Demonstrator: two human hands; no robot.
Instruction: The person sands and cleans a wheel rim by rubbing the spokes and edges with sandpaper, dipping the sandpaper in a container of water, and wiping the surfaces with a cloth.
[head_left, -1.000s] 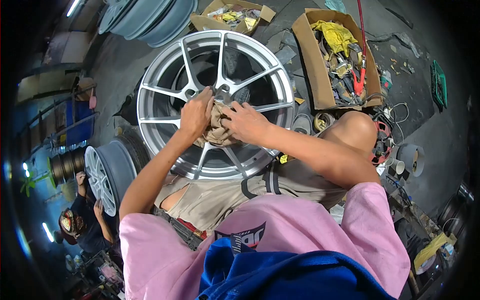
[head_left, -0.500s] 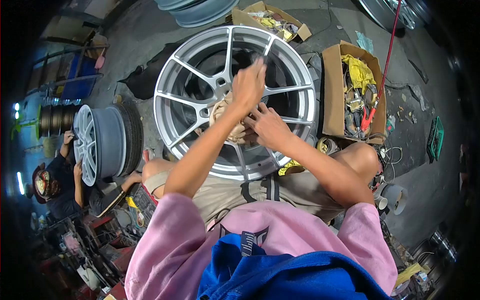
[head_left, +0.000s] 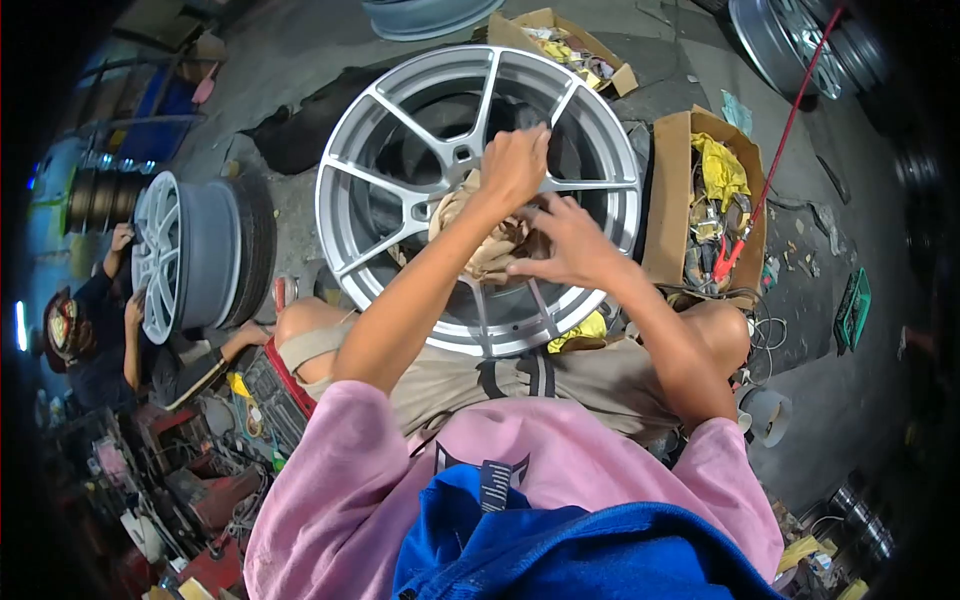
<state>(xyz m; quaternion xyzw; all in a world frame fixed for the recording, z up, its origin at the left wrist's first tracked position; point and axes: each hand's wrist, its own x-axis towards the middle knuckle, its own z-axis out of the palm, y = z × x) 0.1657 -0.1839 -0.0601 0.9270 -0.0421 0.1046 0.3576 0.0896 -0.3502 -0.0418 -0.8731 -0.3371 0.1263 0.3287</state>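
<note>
A silver alloy wheel rim (head_left: 349,262) lies face up before my knees. On its hub area sits a crumpled tan bundle, paper or cloth (head_left: 490,255). Above this bundle is my left hand (head_left: 513,168), its fingers drawn together near a spoke at the upper right; whatever they hold, if anything, is hidden. My right hand (head_left: 572,242) is at the bundle's right side, thumb and fingers spread apart around its edge. I cannot tell whether it touches the bundle. My left forearm covers part of the rim's lower left.
An open cardboard box (head_left: 672,200) with yellow cloth and tools stands right of the rim; another box (head_left: 622,80) is behind. At left a person (head_left: 118,330) handles another wheel (head_left: 165,255) near a tyre (head_left: 255,250). A red cord (head_left: 790,130) hangs at upper right.
My right hand has opened wider, its thumb coming away from the fingers beside the tan bundle. My left hand stays above the bundle. The whole view has shifted slightly.
</note>
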